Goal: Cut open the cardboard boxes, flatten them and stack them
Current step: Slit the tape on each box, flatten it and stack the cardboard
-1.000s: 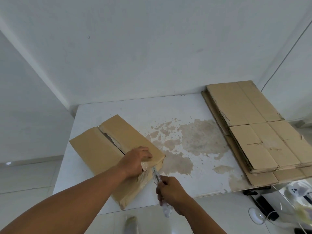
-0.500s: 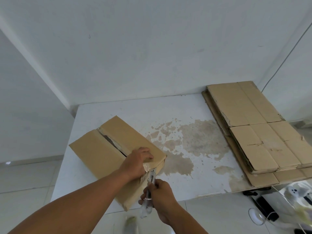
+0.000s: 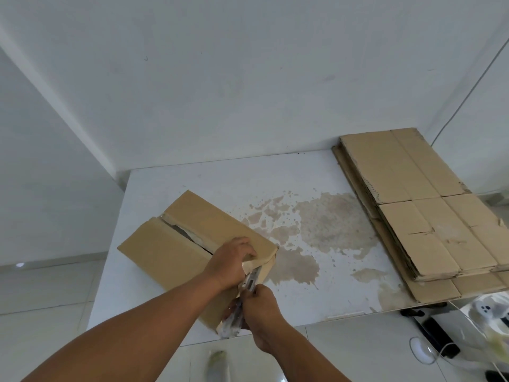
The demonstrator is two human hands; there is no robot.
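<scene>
Brown cardboard front and ctr in the head view: a cardboard box lies diagonally on the white table, left of ctr in the frame, its lower corner right by the table's front edge; top seam is split, two flaps apart w/ a dark gap btwn them. Left hand, forearm crossing the lower left of the frame, sits on the right-hand flap near the box's lower-right end; fingers curled down over the flap edge, holding it; something pale and torn shows just under the fingers, tape or paper, can't tell which. Right hand is just below it, under frame ctr, fist closed tight round a utility knife; knife angled up and to the right, metal tip up against the box's end face just beneath the left hand; whether the blade is actually in the cardboard, can't tell; handle end sticks out below the fist, blurred. Over on the right of the frame: stack of flattened cardboard, several sheets deep, running from the back wall to the table's front edge, well apart from the box; brown stain on the tabletop btwn box and stack. Plain white wall fills the upper half. Lower right corner: dark items and clear plastic on the floor, too blurred to name; pale tiles at lower left.
</scene>
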